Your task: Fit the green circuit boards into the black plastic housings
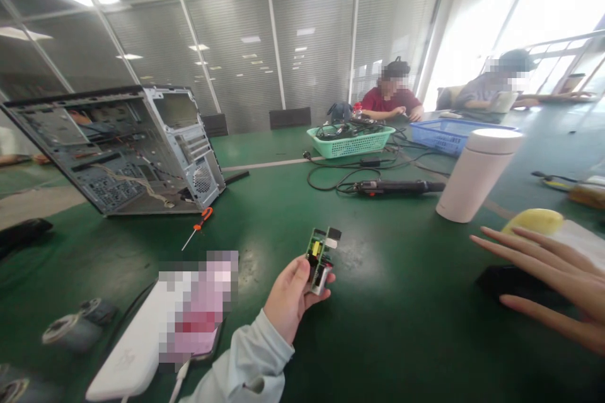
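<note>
The left hand holds the board between thumb and fingers, raised above the green surface. Well to the board's right, the right hand is spread wide over a black object (whether they touch, I cannot tell). Left of the board lie a phone and a screwdriver; beyond the board are the power tool, flask and green basket.
</note>
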Tool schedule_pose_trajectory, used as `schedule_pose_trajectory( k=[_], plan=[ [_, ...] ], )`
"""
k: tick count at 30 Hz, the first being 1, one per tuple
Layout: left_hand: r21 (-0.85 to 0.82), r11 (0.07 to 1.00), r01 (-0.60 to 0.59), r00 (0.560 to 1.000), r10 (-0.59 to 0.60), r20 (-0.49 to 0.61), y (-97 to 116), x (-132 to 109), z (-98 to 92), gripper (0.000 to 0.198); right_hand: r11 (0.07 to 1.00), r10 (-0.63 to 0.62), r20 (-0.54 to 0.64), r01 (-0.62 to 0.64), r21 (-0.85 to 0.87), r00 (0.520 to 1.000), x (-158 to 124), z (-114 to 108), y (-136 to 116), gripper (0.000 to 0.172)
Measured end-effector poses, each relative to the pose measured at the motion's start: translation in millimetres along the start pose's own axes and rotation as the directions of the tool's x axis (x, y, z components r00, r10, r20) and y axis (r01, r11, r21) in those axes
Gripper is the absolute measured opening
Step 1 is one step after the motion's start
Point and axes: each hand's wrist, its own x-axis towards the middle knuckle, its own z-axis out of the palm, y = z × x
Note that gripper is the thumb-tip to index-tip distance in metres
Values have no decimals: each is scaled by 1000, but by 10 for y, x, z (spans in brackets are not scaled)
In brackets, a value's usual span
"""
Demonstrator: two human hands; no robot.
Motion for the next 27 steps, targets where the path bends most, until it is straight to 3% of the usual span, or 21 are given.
schedule_pose_trajectory(
  k=[2, 3, 5, 8, 10, 13, 15, 23, 27],
  plan=[
    [81, 994, -78, 997, 78, 5, -18, 1, -26, 43, 982, -173, 114, 181, -58, 978, 154, 22, -312, 54],
    [133, 983, -123, 992, 125, -1, -23, -3, -35, 44, 971, -218, 174, 231, -58, 960, 225, 49, -492, 53],
    [270, 937, -220, 974, 227, 3, -22, -21, -47, 42, 964, -259, 177, 266, -16, 949, 343, 140, -861, 48],
    [527, 776, -347, 932, 347, 104, 4, -64, -57, 36, 965, -260, 200, 262, 13, 945, 446, 381, -1293, 43],
    [635, 646, -424, 898, 393, 201, 24, -91, -55, 32, 950, -312, 191, 309, 45, 931, 472, 592, -1436, 44],
    [658, 559, -505, 854, 437, 284, 42, -118, -39, 29, 925, -373, 116, 358, 128, 921, 472, 876, -1470, 42],
    [665, 542, -513, 849, 433, 303, 43, -130, -29, 30, 916, -375, 80, 355, 188, 924, 462, 977, -1448, 38],
    [684, 567, -458, 882, 386, 270, 20, -139, -65, 43, 913, -251, 190, 167, 372, 949, 426, 895, -1495, 34],
    [654, 612, -445, 892, 371, 260, 19, -143, -54, 39, 920, -244, 142, 183, 347, 959, 383, 920, -1511, 28]
  ],
)
